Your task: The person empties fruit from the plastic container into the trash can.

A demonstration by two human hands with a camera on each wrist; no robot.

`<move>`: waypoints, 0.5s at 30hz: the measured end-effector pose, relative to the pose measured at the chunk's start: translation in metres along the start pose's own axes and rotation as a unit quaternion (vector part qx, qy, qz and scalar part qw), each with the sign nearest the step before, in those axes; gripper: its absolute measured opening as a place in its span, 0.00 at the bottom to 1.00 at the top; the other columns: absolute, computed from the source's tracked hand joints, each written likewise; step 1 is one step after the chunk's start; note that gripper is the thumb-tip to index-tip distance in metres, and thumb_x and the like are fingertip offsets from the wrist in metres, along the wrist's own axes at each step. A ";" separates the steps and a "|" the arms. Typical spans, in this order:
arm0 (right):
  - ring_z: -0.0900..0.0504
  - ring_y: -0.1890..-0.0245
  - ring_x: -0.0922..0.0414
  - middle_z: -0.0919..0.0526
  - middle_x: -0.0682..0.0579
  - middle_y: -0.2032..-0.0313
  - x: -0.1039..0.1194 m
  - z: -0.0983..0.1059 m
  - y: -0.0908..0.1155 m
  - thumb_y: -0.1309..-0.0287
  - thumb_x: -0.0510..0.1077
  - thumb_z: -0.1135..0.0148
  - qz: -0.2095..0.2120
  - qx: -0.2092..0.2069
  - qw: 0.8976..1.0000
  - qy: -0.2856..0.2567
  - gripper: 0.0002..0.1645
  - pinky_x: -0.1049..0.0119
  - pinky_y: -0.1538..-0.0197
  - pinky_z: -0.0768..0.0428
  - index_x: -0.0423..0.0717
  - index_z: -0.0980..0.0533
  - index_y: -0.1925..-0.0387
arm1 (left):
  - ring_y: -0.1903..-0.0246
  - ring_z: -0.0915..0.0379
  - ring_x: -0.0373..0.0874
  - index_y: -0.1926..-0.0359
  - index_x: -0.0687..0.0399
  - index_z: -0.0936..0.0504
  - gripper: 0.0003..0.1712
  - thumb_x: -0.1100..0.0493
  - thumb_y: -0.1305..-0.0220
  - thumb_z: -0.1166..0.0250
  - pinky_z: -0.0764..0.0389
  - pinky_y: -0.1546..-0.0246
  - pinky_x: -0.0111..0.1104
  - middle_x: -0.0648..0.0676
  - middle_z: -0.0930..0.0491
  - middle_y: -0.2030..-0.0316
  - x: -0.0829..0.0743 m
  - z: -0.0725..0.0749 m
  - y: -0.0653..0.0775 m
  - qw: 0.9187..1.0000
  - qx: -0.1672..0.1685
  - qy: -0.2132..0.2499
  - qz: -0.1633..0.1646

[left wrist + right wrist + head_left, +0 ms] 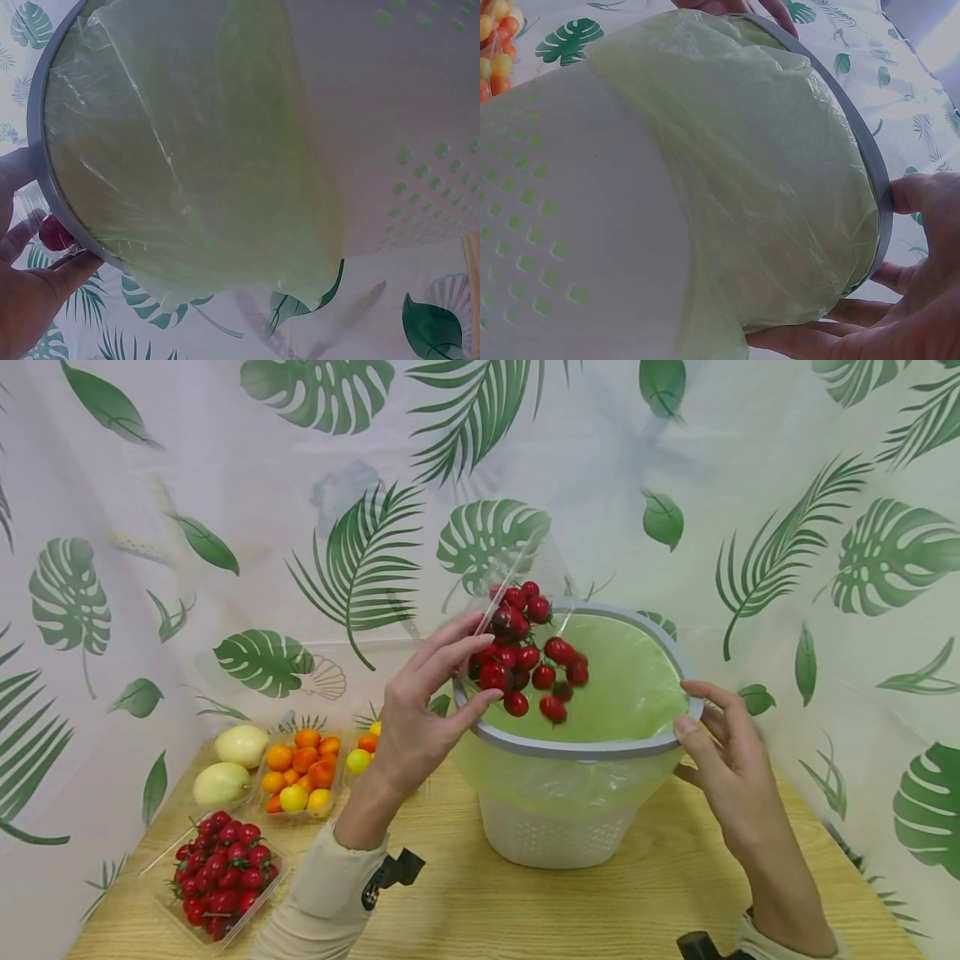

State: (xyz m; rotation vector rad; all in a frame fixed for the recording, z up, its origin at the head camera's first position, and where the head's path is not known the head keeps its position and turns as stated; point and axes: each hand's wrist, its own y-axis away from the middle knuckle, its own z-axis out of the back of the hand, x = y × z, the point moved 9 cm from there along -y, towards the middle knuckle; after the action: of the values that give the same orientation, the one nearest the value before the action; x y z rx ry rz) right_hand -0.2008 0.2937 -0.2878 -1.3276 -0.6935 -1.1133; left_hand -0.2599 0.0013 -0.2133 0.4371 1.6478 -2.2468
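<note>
My left hand (427, 710) grips a clear plastic container (551, 564), tipped steeply over the left side of a trash bin. Red cherry tomatoes (510, 618) slide down in it, and several blurred ones are in the air over the opening. The white perforated bin (555, 835) stands upright, with a grey rim (577, 749) and a pale green bag (630, 660) folded over its edge. My right hand (731, 752) pinches the rim on the right, thumb on top and fingers outside. In the left wrist view one cherry tomato (55, 232) shows in the container. The bin's bottom is hidden.
At the left of the wooden table (450, 902) lies another clear box of cherry tomatoes (221, 877). Behind it are two pale yellow melons (221, 783) and a box of orange and yellow fruits (300, 768). A further fruit box (360, 762) is partly behind my left arm. Leaf-printed sheeting (585, 460) encloses the table.
</note>
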 end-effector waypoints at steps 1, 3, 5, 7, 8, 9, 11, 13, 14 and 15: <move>0.26 0.40 0.62 0.41 0.32 0.27 0.000 0.000 0.000 0.21 0.43 0.51 0.000 0.000 1.000 0.001 0.28 0.75 0.56 0.19 0.51 0.39 0.25 | 0.31 0.32 0.48 0.38 0.61 0.20 0.30 0.71 0.42 0.25 0.23 0.38 0.40 0.54 0.28 0.30 0.000 0.000 0.000 1.000 -0.001 -0.002 -0.001; 0.26 0.40 0.62 0.41 0.32 0.27 0.000 0.000 0.000 0.21 0.43 0.51 0.001 0.000 1.000 0.002 0.28 0.75 0.57 0.18 0.51 0.39 0.25 | 0.31 0.31 0.48 0.38 0.60 0.20 0.30 0.70 0.42 0.24 0.23 0.38 0.40 0.54 0.28 0.30 -0.001 0.000 0.000 1.000 -0.002 -0.006 -0.003; 0.26 0.40 0.62 0.41 0.32 0.27 0.001 0.000 0.000 0.21 0.43 0.51 0.002 0.000 1.000 0.001 0.28 0.75 0.57 0.18 0.51 0.39 0.25 | 0.32 0.31 0.49 0.38 0.60 0.20 0.30 0.70 0.43 0.24 0.23 0.38 0.40 0.54 0.28 0.30 -0.001 0.000 0.000 1.000 -0.003 -0.009 -0.006; 0.26 0.40 0.62 0.41 0.32 0.27 0.001 0.000 0.000 0.21 0.43 0.51 0.003 0.000 1.000 0.000 0.28 0.75 0.57 0.18 0.51 0.39 0.25 | 0.31 0.31 0.49 0.39 0.61 0.20 0.30 0.70 0.43 0.24 0.23 0.38 0.40 0.55 0.28 0.30 -0.002 0.000 0.000 1.000 -0.004 -0.012 -0.010; 0.26 0.41 0.62 0.41 0.32 0.27 0.001 0.000 0.000 0.21 0.43 0.51 0.003 0.000 1.000 -0.001 0.28 0.75 0.57 0.18 0.50 0.39 0.25 | 0.31 0.31 0.49 0.39 0.61 0.20 0.30 0.70 0.43 0.24 0.22 0.38 0.40 0.55 0.28 0.30 -0.002 0.000 0.000 1.000 -0.005 -0.012 -0.012; 0.26 0.41 0.62 0.41 0.32 0.27 0.001 0.000 0.000 0.21 0.43 0.51 0.004 0.001 1.000 -0.002 0.28 0.75 0.57 0.18 0.50 0.39 0.25 | 0.31 0.31 0.49 0.39 0.61 0.20 0.30 0.70 0.43 0.24 0.22 0.38 0.40 0.55 0.27 0.31 -0.002 0.000 0.000 1.000 -0.005 -0.013 -0.014; 0.26 0.41 0.62 0.41 0.31 0.27 0.002 -0.001 0.000 0.21 0.43 0.51 0.005 0.001 1.000 -0.003 0.28 0.75 0.56 0.18 0.50 0.39 0.25 | 0.32 0.31 0.49 0.39 0.61 0.20 0.30 0.70 0.43 0.24 0.22 0.38 0.39 0.56 0.27 0.31 -0.003 0.000 0.000 1.000 -0.006 -0.014 -0.018; 0.26 0.41 0.63 0.41 0.31 0.27 0.002 -0.001 0.000 0.21 0.43 0.52 0.006 0.002 1.000 -0.003 0.28 0.75 0.56 0.18 0.50 0.39 0.25 | 0.32 0.31 0.50 0.39 0.61 0.20 0.30 0.70 0.43 0.24 0.23 0.38 0.40 0.56 0.27 0.31 -0.004 0.000 -0.001 1.000 -0.006 -0.014 -0.022; 0.26 0.41 0.62 0.41 0.31 0.28 0.002 -0.001 0.000 0.21 0.43 0.52 0.006 0.003 1.000 -0.005 0.28 0.75 0.56 0.18 0.50 0.39 0.25 | 0.32 0.31 0.50 0.39 0.61 0.20 0.30 0.70 0.43 0.24 0.23 0.37 0.40 0.56 0.27 0.31 -0.004 -0.001 -0.001 1.000 -0.005 -0.013 -0.023; 0.26 0.41 0.62 0.41 0.32 0.27 0.002 -0.001 0.000 0.21 0.43 0.52 0.007 0.003 1.000 -0.005 0.28 0.75 0.56 0.18 0.50 0.39 0.25 | 0.32 0.31 0.50 0.39 0.61 0.20 0.30 0.70 0.43 0.24 0.23 0.37 0.40 0.57 0.27 0.31 -0.005 -0.001 -0.001 1.000 -0.005 -0.014 -0.025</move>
State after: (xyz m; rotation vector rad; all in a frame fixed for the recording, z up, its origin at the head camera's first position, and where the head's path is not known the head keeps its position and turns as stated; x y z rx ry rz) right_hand -0.2002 0.2919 -0.2858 -1.3310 -0.6936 -1.0929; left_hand -0.2558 0.0026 -0.2106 0.3637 1.6725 -2.2694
